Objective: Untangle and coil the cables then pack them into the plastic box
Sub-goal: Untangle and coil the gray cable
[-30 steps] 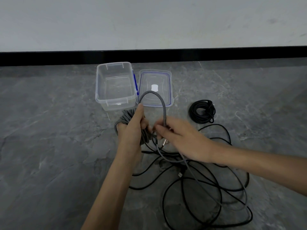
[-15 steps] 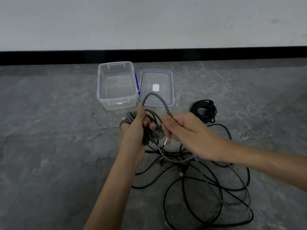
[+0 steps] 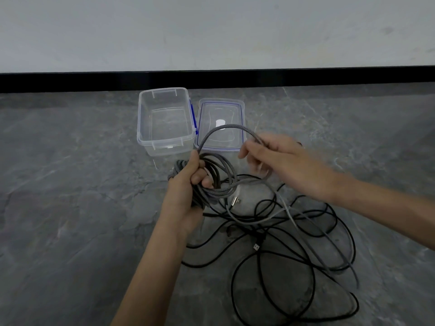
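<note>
While the left hand (image 3: 187, 189) grips the half-wound grey cable (image 3: 230, 125) and the right hand (image 3: 286, 165) loosely pinches its next loop, black cables (image 3: 260, 235) lie tangled at five o'clock; the plastic box (image 3: 168, 149) at twelve o'clock holds nothing.

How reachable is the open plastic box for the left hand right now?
Probably yes: the plastic box sits just beyond the left hand, open-topped, with nothing between them, though that hand grips the grey cable coil.

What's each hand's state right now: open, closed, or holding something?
Left hand: closed, gripping the coiled grey cable.
Right hand: pinching the same cable's loose loop; blurred, but it appears held.
</note>
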